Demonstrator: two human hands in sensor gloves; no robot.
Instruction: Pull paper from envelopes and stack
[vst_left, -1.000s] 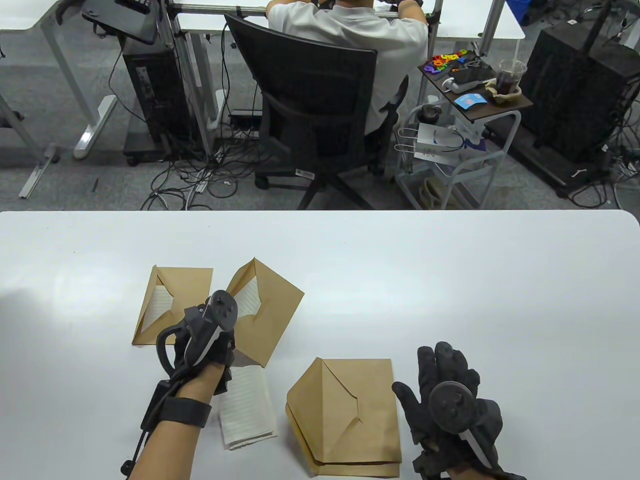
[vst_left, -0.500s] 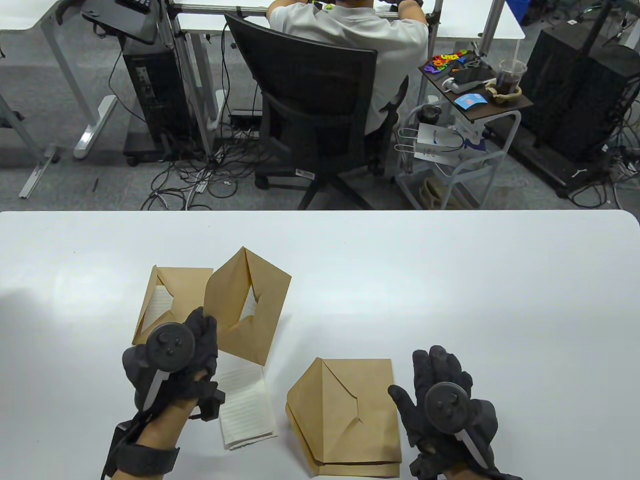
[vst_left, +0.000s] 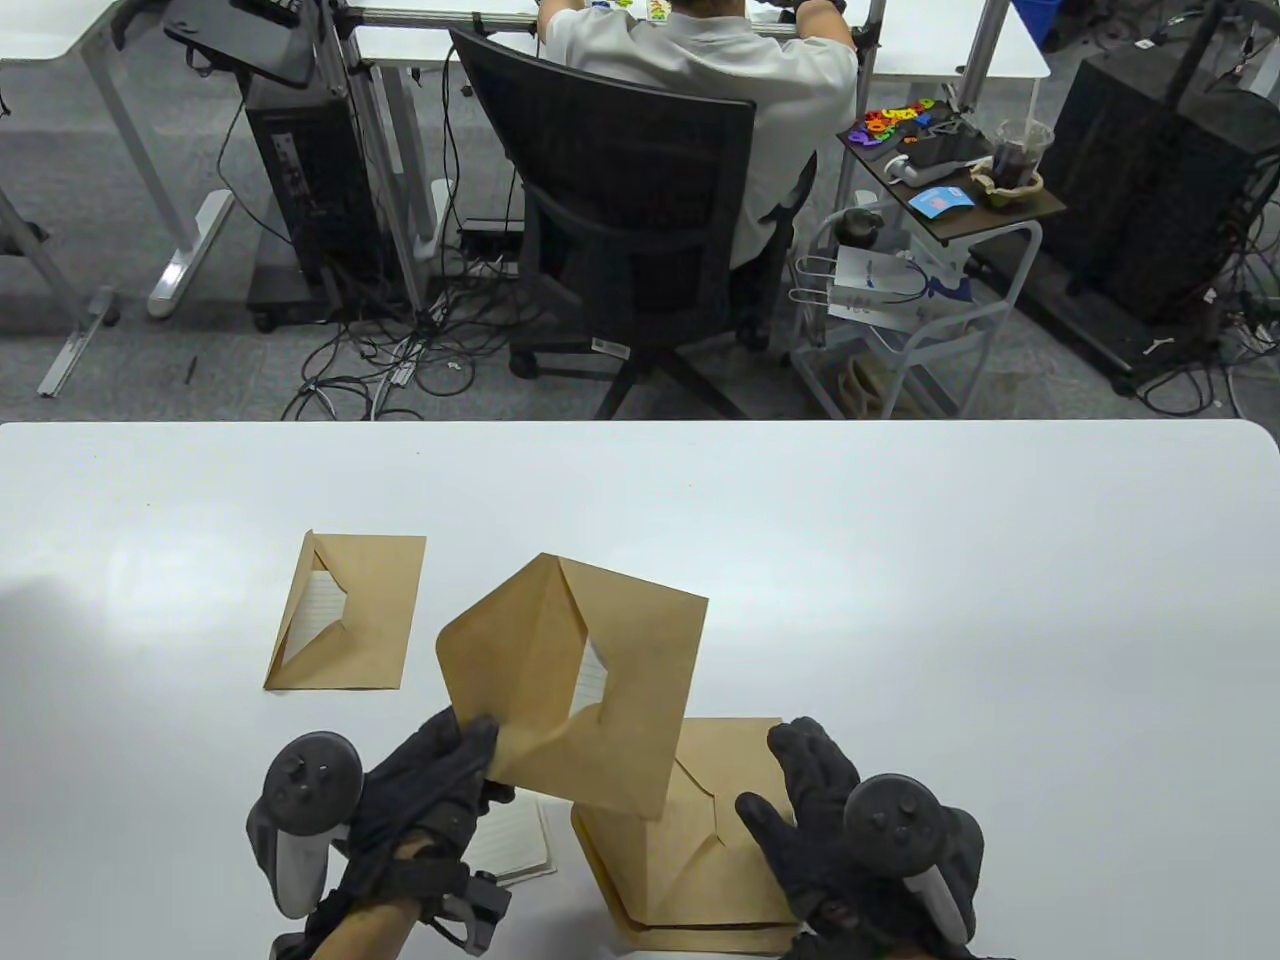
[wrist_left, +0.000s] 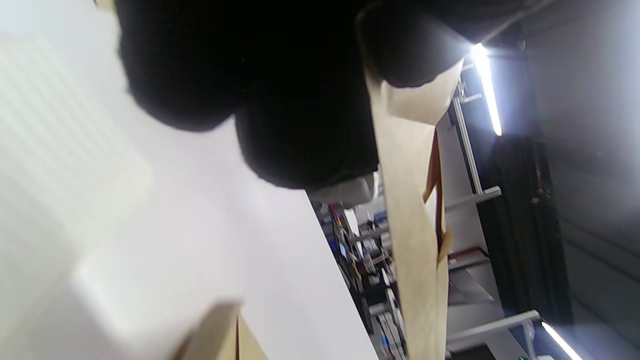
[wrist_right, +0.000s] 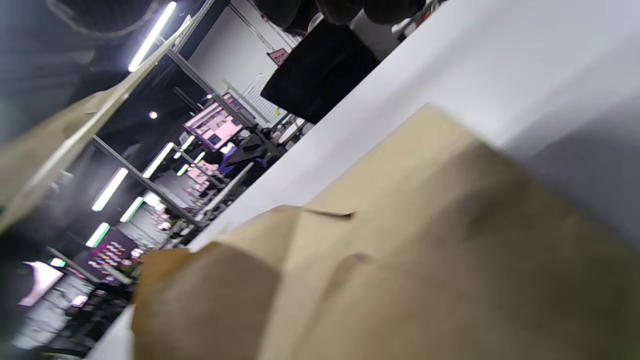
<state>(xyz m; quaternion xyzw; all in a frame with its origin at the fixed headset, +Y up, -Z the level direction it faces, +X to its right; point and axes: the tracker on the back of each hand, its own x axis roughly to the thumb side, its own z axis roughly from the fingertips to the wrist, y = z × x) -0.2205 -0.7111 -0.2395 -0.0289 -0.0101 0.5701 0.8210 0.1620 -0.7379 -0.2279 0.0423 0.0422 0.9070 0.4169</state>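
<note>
My left hand (vst_left: 440, 780) grips a brown envelope (vst_left: 580, 680) by its lower left corner and holds it lifted above the table, with lined paper (vst_left: 592, 680) showing through its open flap. The envelope shows edge-on in the left wrist view (wrist_left: 415, 240). My right hand (vst_left: 810, 800) is open with fingers spread, hovering over a stack of brown envelopes (vst_left: 700, 870) at the front; the stack fills the right wrist view (wrist_right: 400, 270). A second envelope with paper inside (vst_left: 345, 615) lies flat at the left. A pulled lined sheet (vst_left: 515, 845) lies by my left hand.
The white table (vst_left: 900, 560) stretches to the right and back. Beyond its far edge a person sits in a black office chair (vst_left: 640, 220), and a small cart (vst_left: 930, 260) with cups and toys stands to the right.
My left hand has lifted the envelope off the table and carried it right and toward me, over the stack. My right hand has moved slightly left toward it.
</note>
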